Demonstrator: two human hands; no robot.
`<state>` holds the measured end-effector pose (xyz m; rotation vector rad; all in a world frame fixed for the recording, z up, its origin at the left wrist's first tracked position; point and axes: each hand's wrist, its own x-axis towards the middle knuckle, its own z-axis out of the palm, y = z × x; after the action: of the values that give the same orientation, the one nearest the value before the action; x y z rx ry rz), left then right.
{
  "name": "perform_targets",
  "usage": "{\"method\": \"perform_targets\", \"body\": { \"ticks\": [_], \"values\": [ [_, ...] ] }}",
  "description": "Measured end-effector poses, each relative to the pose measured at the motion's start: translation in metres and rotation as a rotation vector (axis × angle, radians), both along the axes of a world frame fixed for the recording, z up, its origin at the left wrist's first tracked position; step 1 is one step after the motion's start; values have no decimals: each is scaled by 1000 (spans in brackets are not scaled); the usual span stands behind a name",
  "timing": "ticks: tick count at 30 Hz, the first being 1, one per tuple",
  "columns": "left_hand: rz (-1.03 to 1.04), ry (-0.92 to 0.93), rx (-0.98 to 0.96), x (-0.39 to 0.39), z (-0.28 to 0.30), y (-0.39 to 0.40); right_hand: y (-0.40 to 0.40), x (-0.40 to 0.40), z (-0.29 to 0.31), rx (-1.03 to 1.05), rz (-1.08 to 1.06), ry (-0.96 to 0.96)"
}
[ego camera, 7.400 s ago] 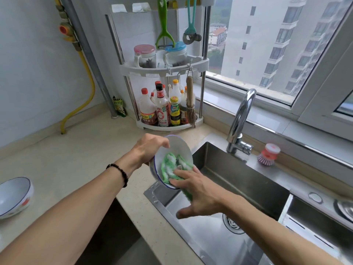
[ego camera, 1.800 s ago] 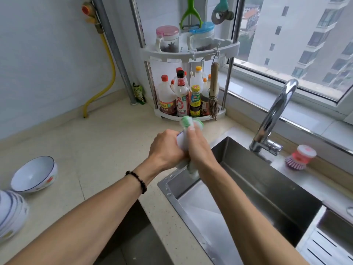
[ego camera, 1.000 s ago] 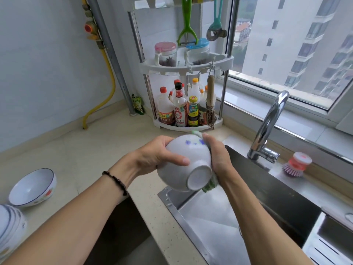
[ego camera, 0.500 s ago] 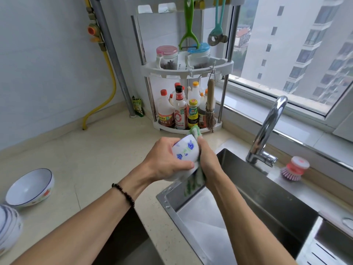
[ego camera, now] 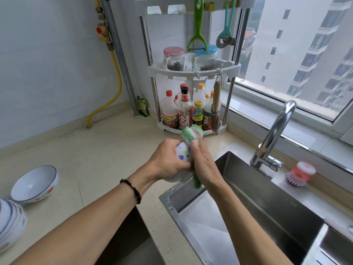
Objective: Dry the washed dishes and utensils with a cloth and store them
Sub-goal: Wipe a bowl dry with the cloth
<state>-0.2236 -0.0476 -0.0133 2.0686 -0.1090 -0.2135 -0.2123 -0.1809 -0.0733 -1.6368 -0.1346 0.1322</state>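
Left hand (ego camera: 168, 159) clenched around a white bowl (ego camera: 181, 153) with blue flower marks, held on edge in the air above the near-left corner of the sink (ego camera: 267, 203). Right hand (ego camera: 203, 163) flat against the bowl's far side, fingers (ego camera: 195, 145) straight, pressing a green-and-white cloth (ego camera: 191, 133) onto it; cloth bunched above the fingertips, one green end hanging below the palm. Dark bead bracelet (ego camera: 131, 190) on the left wrist.

On the counter (ego camera: 86, 153), near its left edge: an upright white bowl with a blue rim (ego camera: 35, 184), and just in front of it, at the picture's left border, a stack of bowls (ego camera: 10, 224), only partly in view. At the back corner of the counter: a white tiered rack (ego camera: 193, 71) with sauce bottles (ego camera: 184, 111) on the lowest shelf, two jars above, a small brush hanging. Chrome tap (ego camera: 275, 134) behind the sink; a pink dish brush (ego camera: 299, 174) on the sink's back ledge, right of the tap.
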Motion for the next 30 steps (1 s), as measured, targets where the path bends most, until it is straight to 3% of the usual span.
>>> {"method": "perform_targets", "body": {
  "ticks": [2, 5, 8, 10, 14, 18, 21, 23, 26, 30],
  "values": [
    [-58, -8, -15, -3, 2, -1, -4, 0, 3, 146, -13, 115],
    [-138, 21, -201, -9, 10, 0, -23, 10, 1, 447, -51, 368],
    [-212, 86, -290, -7, 15, 4, -26, 12, -3, 534, -167, 383],
    [-275, 182, -187, -2, 19, 10, -29, 9, -5, 430, -198, 348],
    [-326, 243, 124, 4, 26, 4, -31, 7, 15, 48, -121, 53],
    [-198, 120, 203, 0, 17, -10, -15, 2, 21, 120, -86, -70],
    [-94, 50, 246, 3, 6, -8, 0, -17, 8, 43, -89, -70],
    [-94, 2, 269, -1, 4, -11, -2, -17, 3, 94, -94, 45],
    [-87, -49, 217, -5, 5, -12, -12, 1, 7, 348, -135, 300],
    [-27, -70, 253, 4, 9, -8, -1, -7, 6, 122, -113, 82]
  ]
}}
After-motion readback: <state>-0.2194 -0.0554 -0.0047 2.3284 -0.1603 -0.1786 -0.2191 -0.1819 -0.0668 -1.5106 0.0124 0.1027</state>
